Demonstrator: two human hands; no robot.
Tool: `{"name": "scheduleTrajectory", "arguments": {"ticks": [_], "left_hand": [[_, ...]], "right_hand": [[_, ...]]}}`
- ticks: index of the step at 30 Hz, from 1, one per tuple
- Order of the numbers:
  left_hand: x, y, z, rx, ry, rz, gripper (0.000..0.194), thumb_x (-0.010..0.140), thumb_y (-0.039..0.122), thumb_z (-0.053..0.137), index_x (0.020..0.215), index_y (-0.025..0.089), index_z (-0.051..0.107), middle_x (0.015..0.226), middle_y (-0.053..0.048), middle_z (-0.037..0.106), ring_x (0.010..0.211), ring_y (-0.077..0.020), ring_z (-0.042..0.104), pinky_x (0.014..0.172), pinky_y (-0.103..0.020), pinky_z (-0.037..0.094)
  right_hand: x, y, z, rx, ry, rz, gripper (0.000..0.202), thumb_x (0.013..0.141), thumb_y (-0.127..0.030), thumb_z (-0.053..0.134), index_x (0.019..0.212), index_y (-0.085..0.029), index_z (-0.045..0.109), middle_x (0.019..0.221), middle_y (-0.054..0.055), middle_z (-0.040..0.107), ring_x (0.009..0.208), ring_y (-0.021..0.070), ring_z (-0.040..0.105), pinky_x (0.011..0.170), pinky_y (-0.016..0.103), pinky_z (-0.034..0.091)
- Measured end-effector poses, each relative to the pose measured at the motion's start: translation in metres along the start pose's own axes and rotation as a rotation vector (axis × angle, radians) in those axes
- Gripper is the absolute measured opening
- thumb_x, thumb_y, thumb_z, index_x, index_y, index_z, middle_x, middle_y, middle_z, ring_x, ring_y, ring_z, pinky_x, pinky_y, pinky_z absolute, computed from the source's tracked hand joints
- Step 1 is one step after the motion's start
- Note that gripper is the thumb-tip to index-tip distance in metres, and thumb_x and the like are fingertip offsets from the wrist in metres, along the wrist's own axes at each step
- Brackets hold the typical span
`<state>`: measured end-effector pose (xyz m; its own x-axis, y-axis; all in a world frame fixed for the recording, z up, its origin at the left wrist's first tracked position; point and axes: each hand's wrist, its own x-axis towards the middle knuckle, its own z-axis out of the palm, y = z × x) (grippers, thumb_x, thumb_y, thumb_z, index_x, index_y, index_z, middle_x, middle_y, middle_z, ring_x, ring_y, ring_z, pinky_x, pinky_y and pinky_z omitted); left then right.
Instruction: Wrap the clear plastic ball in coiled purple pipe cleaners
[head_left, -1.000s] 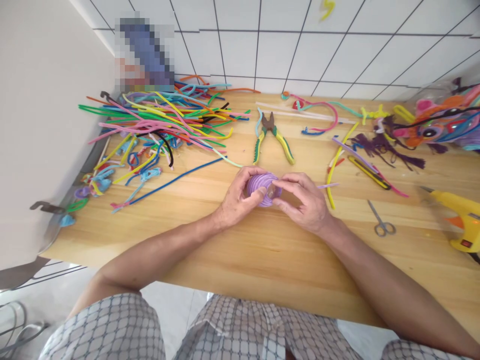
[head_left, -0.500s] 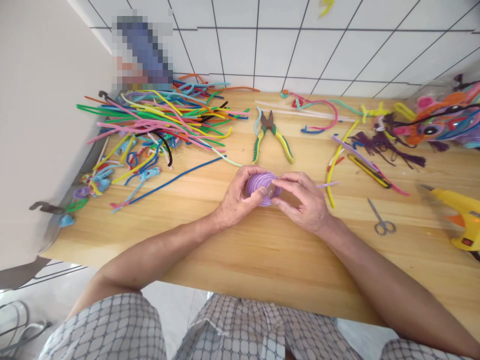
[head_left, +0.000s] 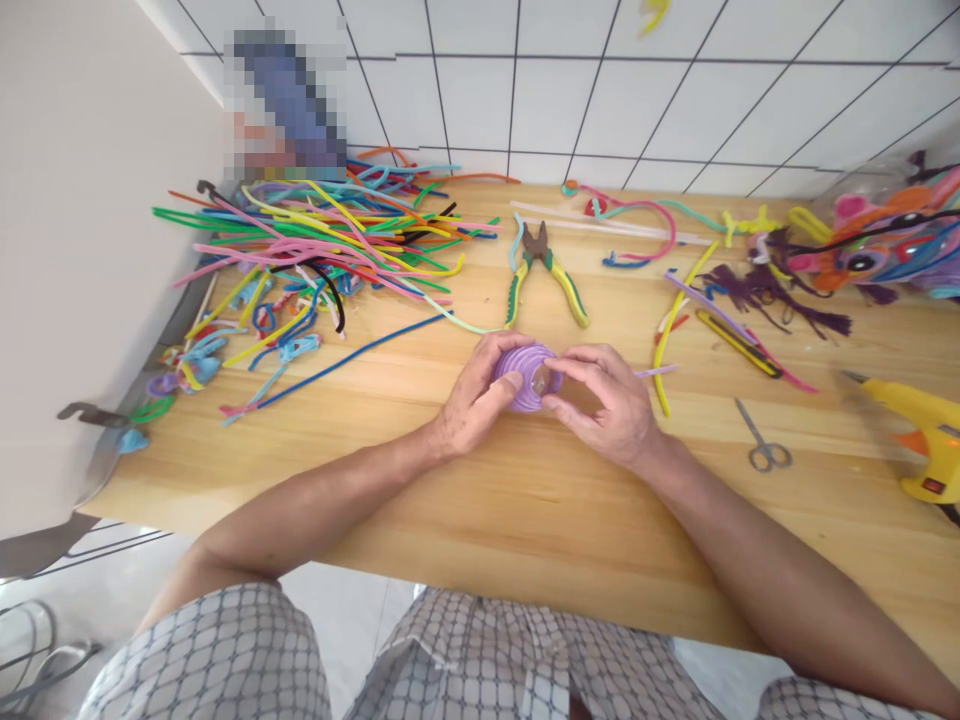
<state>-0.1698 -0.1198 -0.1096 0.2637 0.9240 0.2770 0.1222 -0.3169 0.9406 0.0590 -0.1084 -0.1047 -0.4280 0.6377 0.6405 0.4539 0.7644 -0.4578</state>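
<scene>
A round form wound with purple pipe cleaner [head_left: 523,395] is held just above the table's middle, its end with a clear or pale centre turned toward me. My left hand [head_left: 480,392] is closed around its left side, the thumb lying on the coils. At its right edge, the thumb and fingertips of my right hand [head_left: 606,402] pinch the purple strand beside the centre. A loose purple end [head_left: 657,371] sticks out past my right hand. Pliers [head_left: 541,268] with green and yellow handles lie spread just beyond the coil.
Many coloured pipe cleaners [head_left: 337,235] are heaped at the back left. To the right lie small scissors [head_left: 766,447], a yellow utility knife [head_left: 739,343] and a yellow glue gun [head_left: 919,415]. A colourful pipe-cleaner figure [head_left: 877,250] stands at the back right on the wooden table [head_left: 480,510].
My left thumb has drawn back leftward over the coils, so more of the pale centre shows. The right hand keeps nearly the same place.
</scene>
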Motion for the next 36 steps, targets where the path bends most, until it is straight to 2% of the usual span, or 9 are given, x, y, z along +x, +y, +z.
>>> {"name": "scheduleTrajectory", "arguments": {"ticks": [5, 16, 23, 36], "left_hand": [[0.0002, 0.0004, 0.0010, 0.072, -0.039, 0.040, 0.052, 0.103, 0.056, 0.059, 0.142, 0.023, 0.055, 0.140, -0.013, 0.061, 0.134, -0.0313, 0.060, 0.121, -0.051, 0.048], [-0.0027, -0.0011, 0.0021, 0.127, -0.079, 0.071, 0.050, 0.108, 0.049, 0.052, 0.149, 0.023, 0.045, 0.148, -0.015, 0.053, 0.142, -0.0321, 0.053, 0.126, -0.054, 0.043], [-0.0024, -0.0018, 0.0019, 0.133, -0.080, 0.093, 0.050, 0.108, 0.049, 0.052, 0.150, 0.022, 0.046, 0.146, -0.015, 0.054, 0.141, -0.0318, 0.053, 0.125, -0.053, 0.043], [-0.0021, -0.0086, -0.0003, 0.176, -0.076, 0.102, 0.058, 0.108, 0.058, 0.041, 0.151, 0.018, 0.047, 0.149, -0.016, 0.055, 0.141, -0.0331, 0.053, 0.126, -0.053, 0.044]], "right_hand": [[-0.0008, 0.0002, 0.0002, -0.026, -0.015, 0.009, 0.042, 0.097, -0.026, 0.076, 0.138, -0.027, 0.069, 0.118, 0.011, 0.074, 0.103, 0.0270, 0.074, 0.087, 0.045, 0.065], [0.0001, -0.0015, 0.0011, -0.036, 0.008, -0.005, 0.044, 0.096, -0.025, 0.076, 0.139, -0.028, 0.067, 0.118, 0.011, 0.075, 0.102, 0.0277, 0.075, 0.087, 0.045, 0.065], [-0.0034, 0.0020, -0.0009, -0.049, -0.020, -0.002, 0.049, 0.093, -0.025, 0.077, 0.140, -0.029, 0.067, 0.120, 0.011, 0.075, 0.104, 0.0289, 0.075, 0.088, 0.046, 0.066], [-0.0014, 0.0049, 0.0030, -0.103, 0.038, -0.083, 0.040, 0.094, -0.028, 0.078, 0.133, -0.025, 0.068, 0.114, 0.012, 0.075, 0.099, 0.0281, 0.075, 0.080, 0.044, 0.066]]}}
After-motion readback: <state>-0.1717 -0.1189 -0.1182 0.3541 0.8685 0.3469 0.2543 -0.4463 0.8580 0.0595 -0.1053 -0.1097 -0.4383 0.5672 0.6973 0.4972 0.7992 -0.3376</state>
